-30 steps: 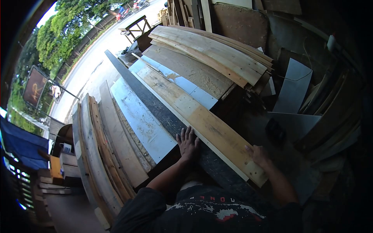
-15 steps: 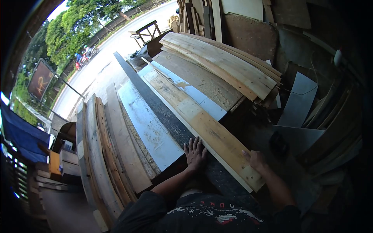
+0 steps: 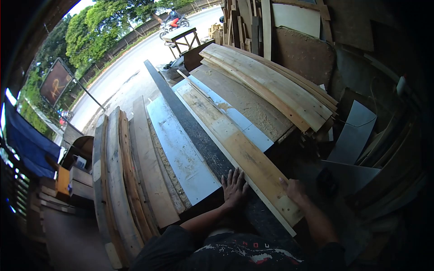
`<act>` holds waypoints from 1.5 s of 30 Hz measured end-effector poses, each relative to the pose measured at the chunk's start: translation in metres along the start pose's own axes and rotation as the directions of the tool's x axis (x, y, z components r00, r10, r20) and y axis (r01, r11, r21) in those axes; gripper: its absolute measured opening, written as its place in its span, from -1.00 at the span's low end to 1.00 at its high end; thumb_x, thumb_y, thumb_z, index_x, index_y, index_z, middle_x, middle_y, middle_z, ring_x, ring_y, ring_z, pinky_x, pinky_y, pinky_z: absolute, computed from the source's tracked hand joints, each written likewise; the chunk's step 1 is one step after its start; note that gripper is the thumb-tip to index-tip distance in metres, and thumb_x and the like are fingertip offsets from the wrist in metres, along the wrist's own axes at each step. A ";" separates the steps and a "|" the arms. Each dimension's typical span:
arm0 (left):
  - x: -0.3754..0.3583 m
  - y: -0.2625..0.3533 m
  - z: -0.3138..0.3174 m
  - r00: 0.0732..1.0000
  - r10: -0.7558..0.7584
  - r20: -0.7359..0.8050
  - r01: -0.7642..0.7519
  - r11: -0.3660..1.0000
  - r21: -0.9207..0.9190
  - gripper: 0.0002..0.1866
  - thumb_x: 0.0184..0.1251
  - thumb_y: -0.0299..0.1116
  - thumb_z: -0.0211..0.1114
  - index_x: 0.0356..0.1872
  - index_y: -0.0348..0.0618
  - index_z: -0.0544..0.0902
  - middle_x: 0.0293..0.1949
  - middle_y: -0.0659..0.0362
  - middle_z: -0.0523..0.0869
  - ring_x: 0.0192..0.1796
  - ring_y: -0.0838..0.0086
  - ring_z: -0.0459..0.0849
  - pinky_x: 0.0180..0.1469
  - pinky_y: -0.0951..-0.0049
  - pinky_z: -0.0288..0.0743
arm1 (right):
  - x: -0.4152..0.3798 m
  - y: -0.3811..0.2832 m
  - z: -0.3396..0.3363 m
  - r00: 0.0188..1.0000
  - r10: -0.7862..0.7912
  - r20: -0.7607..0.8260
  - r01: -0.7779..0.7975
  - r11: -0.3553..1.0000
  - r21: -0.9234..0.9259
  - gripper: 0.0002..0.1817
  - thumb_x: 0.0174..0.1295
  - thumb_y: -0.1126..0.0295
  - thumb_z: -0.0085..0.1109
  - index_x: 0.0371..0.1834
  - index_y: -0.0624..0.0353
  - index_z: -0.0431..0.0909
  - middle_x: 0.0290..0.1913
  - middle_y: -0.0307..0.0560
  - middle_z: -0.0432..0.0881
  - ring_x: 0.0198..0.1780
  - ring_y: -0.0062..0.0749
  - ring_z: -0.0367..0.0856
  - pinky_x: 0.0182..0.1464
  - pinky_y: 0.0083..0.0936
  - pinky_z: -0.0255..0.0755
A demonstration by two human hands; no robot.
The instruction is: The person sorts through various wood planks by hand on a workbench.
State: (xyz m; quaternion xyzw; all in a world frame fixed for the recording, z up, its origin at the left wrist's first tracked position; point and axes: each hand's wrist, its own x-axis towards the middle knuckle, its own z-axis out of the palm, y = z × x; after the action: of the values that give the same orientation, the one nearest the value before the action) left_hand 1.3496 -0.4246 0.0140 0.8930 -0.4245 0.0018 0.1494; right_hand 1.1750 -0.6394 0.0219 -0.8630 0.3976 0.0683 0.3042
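Note:
A long wooden plank (image 3: 253, 156) lies lengthwise in front of me, pale and worn at its far half, yellower at its near half. Beside its left edge runs a long dark beam (image 3: 199, 142) with dusty marks. My left hand (image 3: 235, 189) is open, palm down on the dark beam, fingertips touching or close to the plank's left edge. At the near right edge of the plank, my right hand (image 3: 294, 190) grips with the thumb on top; its other fingers are mostly hidden. Under the beam and plank is a white panel surface (image 3: 181, 156), scattered with dust.
Several long boards (image 3: 122, 180) lean at the left. More curved planks (image 3: 271, 86) are stacked on a dusty board at the right. Scrap sheets (image 3: 355, 131) stand against the right side. Outside, a motorcycle (image 3: 174, 25) is on the road beyond a small wooden table (image 3: 183, 35).
The view has swung slightly, so the scene sits further right and lower. Both hands keep about the same places on the beam and plank. Motorcycle traffic outside has shifted.

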 end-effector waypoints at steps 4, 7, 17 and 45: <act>0.001 0.001 -0.002 1.000 -0.007 -0.005 0.007 1.000 -0.020 -0.37 0.48 0.01 -0.07 0.48 -0.03 0.20 0.55 0.11 0.08 0.60 0.18 -0.12 0.55 -0.05 -0.50 | 0.013 -0.008 0.002 1.000 0.001 0.013 -0.001 1.000 -0.005 -0.20 0.39 -0.27 -0.18 -0.25 0.41 0.68 -0.30 0.38 0.69 -0.14 0.21 0.70 -0.06 -0.09 0.55; 0.001 0.002 -0.004 1.000 -0.008 0.001 0.008 1.000 -0.024 -0.37 0.49 0.01 -0.08 0.48 -0.03 0.20 0.55 0.10 0.07 0.60 0.17 -0.12 0.54 -0.05 -0.50 | 0.022 -0.014 0.005 1.000 -0.019 0.000 0.019 1.000 -0.005 -0.20 0.39 -0.27 -0.17 -0.26 0.40 0.68 -0.30 0.36 0.69 -0.14 0.20 0.70 -0.05 -0.10 0.55; 0.003 0.000 -0.005 1.000 0.007 0.008 -0.007 0.999 -0.037 -0.38 0.49 0.01 -0.08 0.49 -0.02 0.21 0.55 0.10 0.08 0.60 0.13 -0.10 0.54 -0.07 -0.50 | 0.054 -0.037 0.014 0.998 -0.052 -0.047 0.052 0.999 0.003 -0.17 0.40 -0.28 -0.22 -0.30 0.41 0.67 -0.30 0.41 0.67 -0.14 0.25 0.69 -0.08 -0.04 0.54; 0.152 -0.069 -0.023 0.965 0.257 0.054 -0.258 0.966 0.026 -0.50 0.50 -0.03 -0.07 0.28 -0.08 0.48 0.39 0.13 0.41 0.47 0.07 0.25 0.47 -0.26 -0.18 | -0.199 0.051 0.023 0.907 0.349 0.235 -0.390 0.907 0.157 -0.44 0.28 -0.11 0.16 -0.42 0.29 0.64 -0.41 0.18 0.68 -0.31 0.04 0.68 -0.20 -0.17 0.49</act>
State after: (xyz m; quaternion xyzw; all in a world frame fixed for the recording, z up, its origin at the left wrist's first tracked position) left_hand 1.5021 -0.4922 0.0370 0.8324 -0.5405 0.0056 0.1223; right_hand 1.0065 -0.5235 0.0504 -0.7251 0.5265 0.1715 0.4094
